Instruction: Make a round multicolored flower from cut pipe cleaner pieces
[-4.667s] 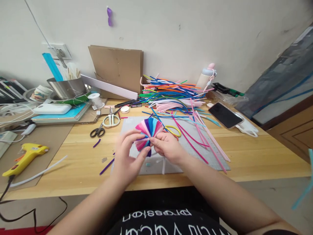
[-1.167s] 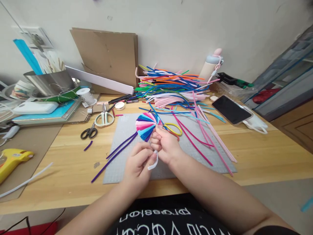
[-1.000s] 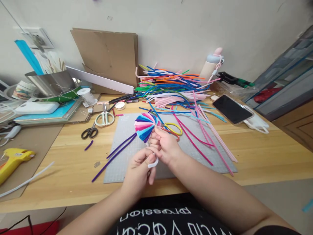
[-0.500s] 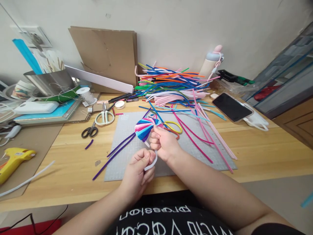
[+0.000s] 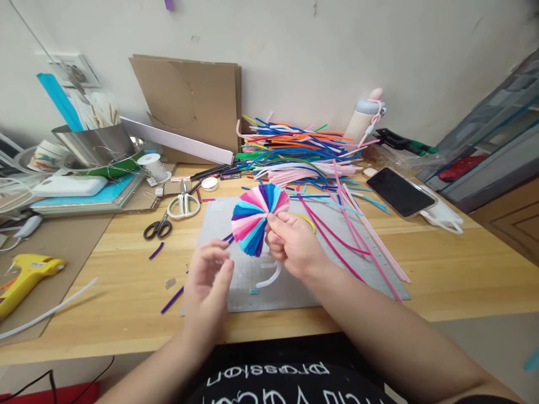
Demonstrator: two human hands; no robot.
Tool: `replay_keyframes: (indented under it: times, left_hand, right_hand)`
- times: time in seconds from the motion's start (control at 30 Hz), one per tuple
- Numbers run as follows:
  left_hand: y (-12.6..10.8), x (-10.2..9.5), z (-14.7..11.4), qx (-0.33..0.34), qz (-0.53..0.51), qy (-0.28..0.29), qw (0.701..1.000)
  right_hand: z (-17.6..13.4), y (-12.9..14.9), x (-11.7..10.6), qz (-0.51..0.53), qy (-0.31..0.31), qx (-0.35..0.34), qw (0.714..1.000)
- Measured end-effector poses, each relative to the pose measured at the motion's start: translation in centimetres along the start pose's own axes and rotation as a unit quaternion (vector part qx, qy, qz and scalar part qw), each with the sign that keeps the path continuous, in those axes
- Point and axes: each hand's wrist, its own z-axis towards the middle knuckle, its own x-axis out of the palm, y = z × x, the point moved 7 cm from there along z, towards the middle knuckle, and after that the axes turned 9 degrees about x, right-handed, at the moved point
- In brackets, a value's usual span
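Note:
My right hand (image 5: 292, 241) pinches a round pipe-cleaner rosette (image 5: 252, 219) striped in pink, blue, purple and turquoise, above the grey cutting mat (image 5: 244, 300). A white pipe cleaner (image 5: 270, 278) hangs curved below that hand; its upper end is hidden by the fingers. My left hand (image 5: 210, 275) is off to the left of the rosette, fingers apart and holding nothing. Purple pipe cleaners (image 5: 172, 300) lie partly behind it. A short turquoise bit (image 5: 254, 291) rests on the mat. Behind my right hand a yellow scissor handle (image 5: 309, 223) peeks out.
Pipe cleaners in many colours are piled (image 5: 298, 148) at the back, with pink ones (image 5: 374, 241) strewn right. Scissors (image 5: 183, 205), black-handled snips (image 5: 158, 227) and a yellow glue gun (image 5: 29, 278) lie left. A phone (image 5: 400, 191) lies right, near a bottle (image 5: 364, 115).
My left hand has let go of the white pipe cleaner, opened and moved left. The rosette has turned so its round face shows fully, still in my right hand.

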Motion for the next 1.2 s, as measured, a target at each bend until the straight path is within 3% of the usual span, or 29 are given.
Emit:
replay_keyframes:
  times: [0.07, 0.13, 0.23, 0.33, 0.53, 0.7, 0.83, 0.93, 1.07, 1.2]
  left_hand:
    - [-0.4, -0.1, 2.4, -0.017, -0.020, 0.023, 0.999]
    - [0.1, 1.3, 4.1, -0.113, -0.089, 0.112, 0.983]
    - [0.9, 3.8, 4.2, -0.265, -0.178, 0.262, 0.911]
    - [1.9, 4.9, 3.4, -0.335, -0.211, 0.313, 0.863]
    - [4.1, 5.1, 2.1, -0.407, -0.238, 0.281, 0.836]
    - [4.0, 4.9, 2.0, -0.409, -0.264, 0.280, 0.827]
    - [3.9, 4.8, 1.9, -0.398, -0.267, 0.274, 0.834]
    - [3.8, 4.9, 1.7, -0.398, -0.274, 0.273, 0.832]
    - [4.1, 4.7, 1.6, -0.404, -0.271, 0.258, 0.835]
    - [4.4, 4.5, 1.4, -0.408, -0.263, 0.251, 0.837]
  right_hand:
    - [-0.5, -0.1, 0.7, -0.045, 0.038, 0.016, 0.998]
    - [-1.0, -0.7, 1.4, -0.091, 0.076, 0.048, 0.992]
    - [-1.4, -2.4, 1.7, -0.142, 0.114, 0.114, 0.977]
    - [-1.3, -3.6, 1.1, -0.154, 0.111, 0.150, 0.970]
    - [-1.1, -3.6, 0.0, -0.238, 0.125, 0.143, 0.952]
    - [-1.5, -2.9, 0.8, -0.282, 0.171, 0.126, 0.935]
    - [-1.4, -2.5, 0.7, -0.360, 0.139, 0.062, 0.921]
    - [-1.7, -2.1, 0.8, -0.462, 0.129, -0.016, 0.877]
    - [-2.7, -1.0, 1.6, -0.579, 0.126, -0.139, 0.793]
    - [-3.2, -1.2, 2.0, -0.661, 0.125, -0.172, 0.720]
